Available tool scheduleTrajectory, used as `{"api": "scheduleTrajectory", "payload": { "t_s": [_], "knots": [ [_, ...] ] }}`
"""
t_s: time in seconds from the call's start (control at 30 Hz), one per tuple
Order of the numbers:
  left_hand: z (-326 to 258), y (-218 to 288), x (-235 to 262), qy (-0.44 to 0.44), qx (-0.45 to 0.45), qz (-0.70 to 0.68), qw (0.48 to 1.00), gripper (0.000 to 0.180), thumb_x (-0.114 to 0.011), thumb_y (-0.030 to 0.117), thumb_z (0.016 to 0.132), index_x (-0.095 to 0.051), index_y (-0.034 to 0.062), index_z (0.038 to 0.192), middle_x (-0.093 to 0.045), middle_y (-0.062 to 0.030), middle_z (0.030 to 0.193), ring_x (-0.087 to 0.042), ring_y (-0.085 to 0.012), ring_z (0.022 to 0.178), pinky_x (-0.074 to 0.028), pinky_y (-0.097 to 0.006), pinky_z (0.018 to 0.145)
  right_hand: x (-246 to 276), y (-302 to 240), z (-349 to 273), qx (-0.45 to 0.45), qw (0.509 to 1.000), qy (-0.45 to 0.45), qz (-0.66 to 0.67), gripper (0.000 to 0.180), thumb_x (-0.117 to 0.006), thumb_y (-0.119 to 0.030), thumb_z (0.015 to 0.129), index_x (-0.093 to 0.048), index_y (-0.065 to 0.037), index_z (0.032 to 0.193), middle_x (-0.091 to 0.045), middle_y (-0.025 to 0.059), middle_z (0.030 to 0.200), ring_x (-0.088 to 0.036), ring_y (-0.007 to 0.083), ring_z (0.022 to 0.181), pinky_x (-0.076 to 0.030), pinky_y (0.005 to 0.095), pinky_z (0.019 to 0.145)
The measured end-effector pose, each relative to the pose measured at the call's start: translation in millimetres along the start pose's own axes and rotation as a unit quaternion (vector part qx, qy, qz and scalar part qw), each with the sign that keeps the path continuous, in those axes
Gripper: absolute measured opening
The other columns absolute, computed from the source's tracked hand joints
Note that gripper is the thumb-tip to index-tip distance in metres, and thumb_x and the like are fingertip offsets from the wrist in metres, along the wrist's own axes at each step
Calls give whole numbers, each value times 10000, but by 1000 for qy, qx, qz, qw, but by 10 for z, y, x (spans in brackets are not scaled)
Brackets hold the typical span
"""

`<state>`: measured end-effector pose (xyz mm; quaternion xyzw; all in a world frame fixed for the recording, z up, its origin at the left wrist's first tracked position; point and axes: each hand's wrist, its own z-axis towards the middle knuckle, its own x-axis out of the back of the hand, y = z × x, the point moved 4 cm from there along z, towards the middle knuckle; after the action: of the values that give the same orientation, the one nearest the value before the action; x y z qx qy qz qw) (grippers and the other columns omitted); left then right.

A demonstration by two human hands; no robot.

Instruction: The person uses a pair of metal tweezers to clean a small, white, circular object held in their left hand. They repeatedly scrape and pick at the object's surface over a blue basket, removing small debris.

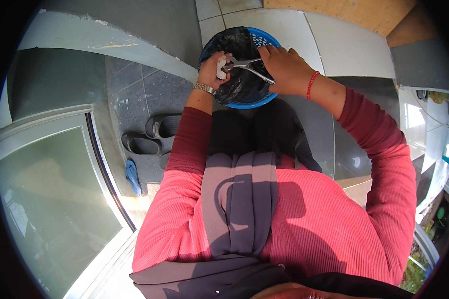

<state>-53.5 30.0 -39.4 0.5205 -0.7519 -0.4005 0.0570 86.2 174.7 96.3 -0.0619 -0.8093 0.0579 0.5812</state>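
Over a blue plastic basket [260, 102] lined with a black plastic bag [234, 89], both my hands are at work. My left hand [212, 70], with a metal watch [204, 88] at its wrist, grips a small white piece [221, 69] whose kind I cannot make out. My right hand [288, 71], with a red bracelet [312, 85] at the wrist, holds the spread handles of silver metal pliers [249, 67]. The jaws are against or right beside the white piece; whether they bite it I cannot tell.
Dark clogs [140, 144] and a blue flip-flop [132, 177] lie on the grey tiles to the left. A white-framed glass door [55, 199] stands at the lower left. A grey wall [149, 30] edges the basket's left side; a wooden board [344, 17] lies beyond.
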Motion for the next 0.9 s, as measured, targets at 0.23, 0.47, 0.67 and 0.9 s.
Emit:
{"api": "scheduleTrajectory", "payload": {
  "t_s": [0.23,0.47,0.67,0.9],
  "knots": [
    [-8,15,-56,16,3,-17,1000,323,-558,348,877,-634,87,1051,-549,13,807,-601,-165,796,-446,-313,563,63,-16,-72,-66,989,112,-77,537,-675,-236,722,-530,-154,1231,-556,115,1141,-529,292,1079,-404,528,857],
    [-11,-36,-73,27,17,-39,999,316,-569,343,867,-618,96,1058,-567,25,800,-616,-172,804,-431,-322,606,-1,-3,-17,-46,976,163,-134,577,-686,-234,719,-532,-189,1273,-560,118,1109,-545,270,1030,-424,478,826],
    [9,-56,-29,31,38,-47,998,295,-581,335,856,-611,106,1040,-578,25,777,-626,-173,804,-432,-339,634,10,-16,83,-57,983,117,-130,311,-633,-141,748,-606,-24,1035,-634,97,958,-603,255,927,-421,514,822],
    [20,-67,-9,51,39,-23,998,302,-572,350,860,-583,115,1049,-579,27,767,-636,-196,834,-429,-352,639,-6,-20,131,-65,986,93,-121,312,-648,-147,748,-606,-33,1036,-632,103,971,-610,258,940,-435,524,807]
  ]
}}
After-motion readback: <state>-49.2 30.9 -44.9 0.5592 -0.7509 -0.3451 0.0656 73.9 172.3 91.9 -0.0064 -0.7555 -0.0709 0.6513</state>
